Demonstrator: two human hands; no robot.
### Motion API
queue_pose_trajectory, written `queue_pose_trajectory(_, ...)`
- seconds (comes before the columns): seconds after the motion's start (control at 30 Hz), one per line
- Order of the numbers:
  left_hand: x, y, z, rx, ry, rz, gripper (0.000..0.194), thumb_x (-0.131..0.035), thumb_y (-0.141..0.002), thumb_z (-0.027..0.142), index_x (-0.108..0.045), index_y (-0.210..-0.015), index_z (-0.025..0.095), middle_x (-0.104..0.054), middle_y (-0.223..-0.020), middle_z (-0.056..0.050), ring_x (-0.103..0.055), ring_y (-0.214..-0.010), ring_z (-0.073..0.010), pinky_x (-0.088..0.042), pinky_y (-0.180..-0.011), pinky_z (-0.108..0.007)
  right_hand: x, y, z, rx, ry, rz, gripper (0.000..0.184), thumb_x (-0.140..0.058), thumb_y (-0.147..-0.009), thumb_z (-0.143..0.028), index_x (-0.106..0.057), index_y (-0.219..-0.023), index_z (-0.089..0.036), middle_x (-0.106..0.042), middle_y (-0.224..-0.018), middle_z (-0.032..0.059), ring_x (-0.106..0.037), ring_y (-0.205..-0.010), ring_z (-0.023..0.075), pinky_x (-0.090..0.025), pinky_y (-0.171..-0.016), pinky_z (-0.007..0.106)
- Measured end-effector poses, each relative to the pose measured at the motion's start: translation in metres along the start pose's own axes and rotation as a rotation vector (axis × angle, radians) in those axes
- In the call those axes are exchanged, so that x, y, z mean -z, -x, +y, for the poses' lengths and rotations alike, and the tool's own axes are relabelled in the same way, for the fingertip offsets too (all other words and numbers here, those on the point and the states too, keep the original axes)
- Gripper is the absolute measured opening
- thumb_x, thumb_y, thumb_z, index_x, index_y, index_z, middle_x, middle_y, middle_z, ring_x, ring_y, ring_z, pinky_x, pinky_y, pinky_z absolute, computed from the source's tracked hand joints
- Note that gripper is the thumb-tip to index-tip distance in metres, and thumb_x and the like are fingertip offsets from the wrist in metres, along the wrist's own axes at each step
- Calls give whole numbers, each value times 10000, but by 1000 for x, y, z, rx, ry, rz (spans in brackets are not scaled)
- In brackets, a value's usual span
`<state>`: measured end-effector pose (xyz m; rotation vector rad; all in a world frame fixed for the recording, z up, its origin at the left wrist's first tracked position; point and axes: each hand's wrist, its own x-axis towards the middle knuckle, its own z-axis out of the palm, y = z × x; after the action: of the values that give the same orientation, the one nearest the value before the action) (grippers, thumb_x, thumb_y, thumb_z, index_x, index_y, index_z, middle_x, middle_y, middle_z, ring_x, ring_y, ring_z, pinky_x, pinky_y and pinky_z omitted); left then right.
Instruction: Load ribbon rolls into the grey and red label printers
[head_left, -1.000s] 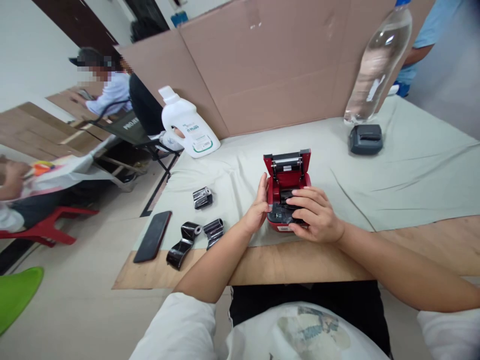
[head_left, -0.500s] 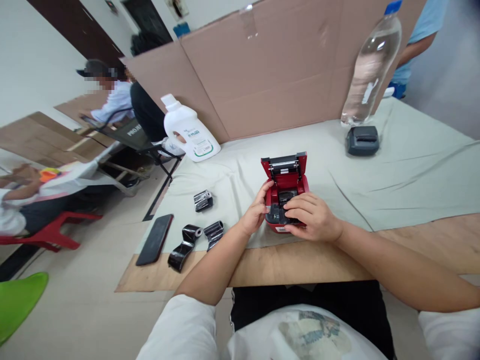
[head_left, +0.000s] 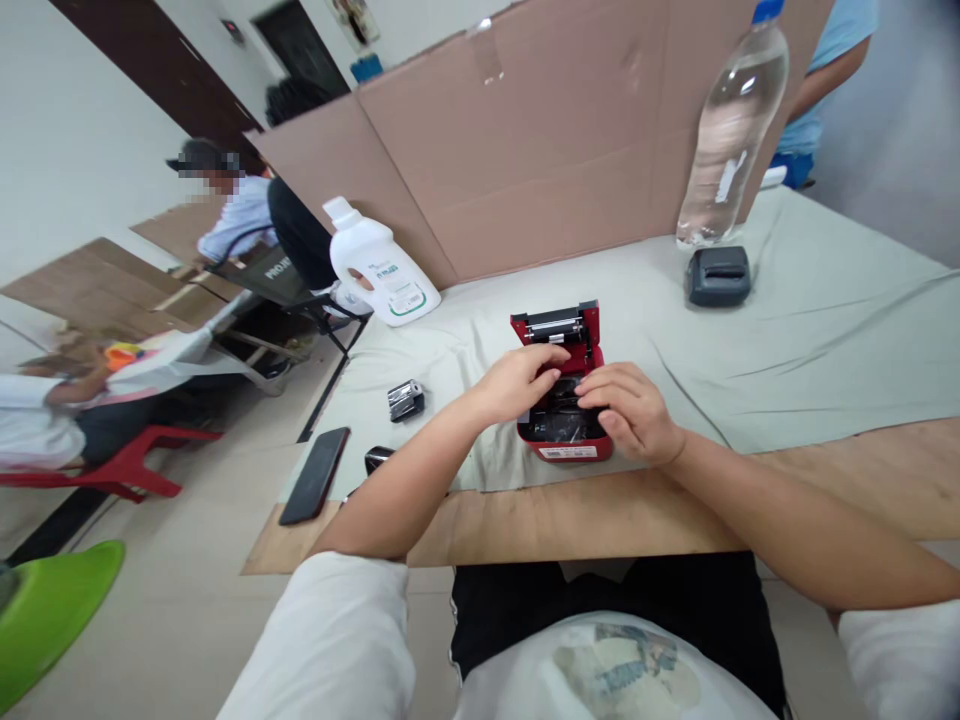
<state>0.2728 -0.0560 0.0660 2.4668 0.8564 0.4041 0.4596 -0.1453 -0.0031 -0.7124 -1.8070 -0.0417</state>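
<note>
A small red-and-black label printer (head_left: 568, 453) stands in front of me with its lid (head_left: 555, 322) raised. Dark, glossy ribbon film (head_left: 559, 428) lies in its open compartment. My left hand (head_left: 517, 383) reaches over the compartment from the left, its fingers stretched out below the lid and the thumb apart. On the right side my right hand (head_left: 630, 410) has its fingertips at the compartment's edge, close to the film, with the thumb held away from the fingers. Neither hand plainly grips anything. A small black ribbon roll (head_left: 406, 400) lies to the left.
A dark phone (head_left: 315, 476) and a partly hidden black roll (head_left: 377, 458) lie by my left forearm. Behind stand a white jug (head_left: 386, 270), a large water bottle (head_left: 735, 130), a grey device (head_left: 718, 277) and a cardboard partition (head_left: 525, 150). Other people sit at the left.
My left hand has moved from the printer's left side up over the compartment. My right hand has lifted off the front part, where film now shows. The printer sits slightly farther left in view.
</note>
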Motion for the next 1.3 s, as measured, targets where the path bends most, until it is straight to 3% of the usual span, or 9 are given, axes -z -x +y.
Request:
queue_pose_trajectory(0.17, -14, -33, -1, 63, -308, -273, 309, -629, -748, 265, -699, -1045, 211, -724, -1038, -77, -634, -998, -279, -418, -974, -382, 5, 5, 24, -221, 39, 127, 344, -360, -982, -356, -659, -865, -231, -702, -866, 69, -641, -868, 227, -505, -825, 438)
queue_pose_trajectory(0.27, -28, -42, -8, 94, -382, -263, 216, -720, -657, 294, -707, -856, 212, -724, -909, -81, -617, -1014, -318, -347, -1039, -432, 2, 10, 39, -300, 62, 140, 374, -347, -994, -390, -648, -837, -233, -685, -823, 57, -623, -822, 215, -503, -796, 415)
queue_pose_trajectory(0.4, -38, -45, -13, 166, -292, -213, 147, -763, -581, 262, -652, -657, 203, -693, -792, -95, -587, -1053, -369, -277, -1073, -502, -2, 14, 46, -353, 50, 145, 403, -332, -1002, -425, -634, -814, -235, -663, -806, 53, -613, -816, 207, -502, -788, 391)
queue_pose_trajectory(0.47, -37, -43, -11, 186, -245, -198, 142, -761, -573, 245, -644, -639, 200, -685, -785, -96, -579, -1062, -377, -276, -1072, -514, -2, 14, 46, -355, 41, 141, 402, -337, -1002, -427, -636, -816, -231, -657, -812, 56, -613, -828, 207, -503, -793, 389)
queue_pose_trajectory(0.57, -29, -37, -5, 173, -221, -155, 186, -728, -612, 237, -683, -787, 192, -694, -879, -95, -599, -1024, -356, -334, -1036, -504, -2, 14, 45, -342, 38, 127, 388, -348, -1003, -406, -642, -832, -217, -651, -833, 64, -611, -845, 205, -502, -805, 388)
queue_pose_trajectory(0.77, -8, -6, -1, 146, 225, -31, 367, -653, -729, 259, -636, -1082, 162, -669, -1078, -85, -609, -997, -249, -455, -935, -402, 0, 13, 44, -334, 40, 94, 363, -369, -1000, -389, -646, -845, -214, -646, -843, 67, -611, -851, 203, -506, -814, 386)
queue_pose_trajectory(0.93, 0, 38, -11, 141, 596, 80, 500, -605, -830, 488, -594, -1210, 163, -651, -1145, -91, -596, -1037, -236, -458, -928, -368, 0, 14, 45, -326, 28, 78, 333, -395, -995, -364, -649, -846, -209, -635, -854, 65, -614, -852, 199, -504, -815, 374)
queue_pose_trajectory(1.13, 18, 89, -49, 307, 418, -21, 522, -636, -801, 520, -608, -1173, 155, -634, -1203, -107, -575, -1103, -259, -429, -982, -388, -1, 15, 47, -319, 47, 63, 312, -403, -990, -347, -652, -857, -213, -636, -872, 71, -615, -870, 210, -500, -816, 388)
queue_pose_trajectory(1.3, 55, 123, -101, 486, 163, 74, 533, -670, -715, 516, -621, -1117, 169, -658, -1125, -87, -581, -1074, -273, -423, -994, -424, 0, 15, 48, -306, 82, 52, 293, -408, -984, -327, -647, -851, -221, -636, -854, 66, -614, -855, 210, -501, -799, 395)
